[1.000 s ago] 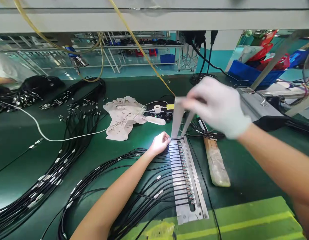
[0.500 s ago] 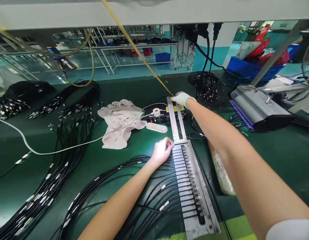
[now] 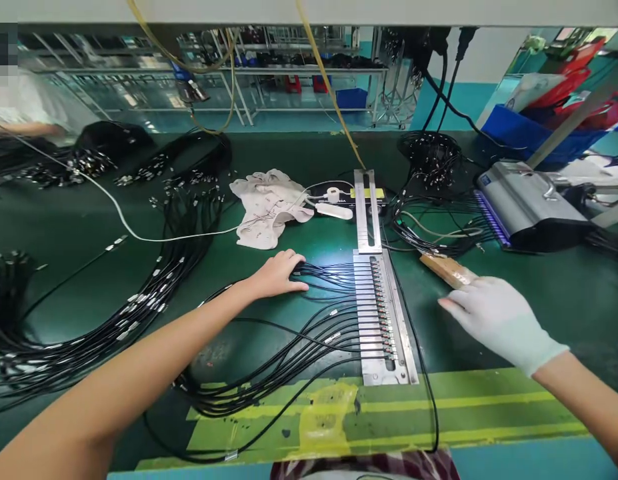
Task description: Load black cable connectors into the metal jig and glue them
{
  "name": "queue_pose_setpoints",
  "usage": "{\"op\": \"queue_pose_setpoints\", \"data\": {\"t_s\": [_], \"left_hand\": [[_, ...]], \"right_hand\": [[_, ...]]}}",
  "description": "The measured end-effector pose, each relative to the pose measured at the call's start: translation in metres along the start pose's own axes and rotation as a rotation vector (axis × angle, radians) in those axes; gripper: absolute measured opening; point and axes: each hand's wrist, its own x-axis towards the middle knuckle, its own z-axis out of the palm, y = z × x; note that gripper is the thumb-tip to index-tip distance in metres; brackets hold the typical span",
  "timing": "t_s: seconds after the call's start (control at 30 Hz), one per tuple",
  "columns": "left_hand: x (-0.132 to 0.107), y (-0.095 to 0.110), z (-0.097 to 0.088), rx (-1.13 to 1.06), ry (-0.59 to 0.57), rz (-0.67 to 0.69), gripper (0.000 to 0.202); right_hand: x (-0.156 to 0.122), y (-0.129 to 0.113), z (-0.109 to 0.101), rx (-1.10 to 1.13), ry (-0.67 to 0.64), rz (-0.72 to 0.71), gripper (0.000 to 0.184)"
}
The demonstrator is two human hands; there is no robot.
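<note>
My bare left hand (image 3: pixel 279 273) is open over the black cables (image 3: pixel 326 273), thumb and fingers apart, left of a metal fixture (image 3: pixel 366 363). The cables lie side by side across its slots, their small connector ends in a row along the right. A slotted metal plate (image 3: pixel 362 217) extends from the fixture's far end. To the right, my right hand (image 3: pixel 499 320), in a white glove, is closed around the near end of a brown block wrapped in clear plastic (image 3: pixel 441 268). The glove hides that end.
A crumpled pale cloth (image 3: pixel 269 207) lies beside a black control box (image 3: pixel 343 193). Cable bundles (image 3: pixel 149 293) spread across the left side. A silver machine with a purple-lit edge (image 3: pixel 529 200) stands at right. Another person's arm (image 3: pixel 31 127) shows at far left.
My right hand has left the far end of the slotted plate and come near to the wrapped block, which now lies more slanted. My left hand has moved left from the fixture, its fingers opened.
</note>
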Motion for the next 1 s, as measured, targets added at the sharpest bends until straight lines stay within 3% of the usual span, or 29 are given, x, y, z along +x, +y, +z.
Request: {"op": "queue_pose_setpoints", "data": {"t_s": [0.13,0.23,0.4,0.47,0.57,0.73,0.8,0.87,0.93,1.0], "left_hand": [[-0.001,0.007,0.004,0.012,-0.028,0.012,0.099],[-0.003,0.013,0.004,-0.009,-0.051,0.000,0.067],[0.010,0.015,-0.005,-0.085,-0.109,-0.060,0.026],[0.018,0.015,-0.010,-0.134,-0.182,-0.089,0.019],[0.027,0.018,-0.022,-0.226,-0.337,-0.144,0.028],[0.030,0.042,-0.064,-0.408,-0.549,-0.221,0.043],[0.031,0.058,-0.081,-0.551,-0.503,-0.221,0.046],[0.032,0.068,-0.086,-0.689,-0.398,-0.205,0.048],[0.031,0.069,-0.077,-0.654,-0.346,-0.188,0.054],[0.026,0.057,-0.061,-0.482,-0.377,-0.190,0.061]], "right_hand": [[0.033,-0.045,0.018,0.546,0.145,0.079,0.024],[0.078,-0.067,0.052,0.701,0.295,0.138,0.026],[0.128,-0.055,0.096,0.772,0.424,0.279,0.026],[0.132,-0.049,0.102,0.792,0.440,0.295,0.025],[0.131,-0.046,0.103,0.820,0.451,0.308,0.025],[0.132,-0.044,0.107,0.870,0.456,0.330,0.026],[0.133,-0.042,0.108,0.891,0.448,0.331,0.027],[0.134,-0.039,0.109,0.911,0.440,0.330,0.028],[0.135,-0.036,0.109,0.930,0.436,0.327,0.028],[0.135,-0.034,0.109,0.947,0.433,0.325,0.027]]}}
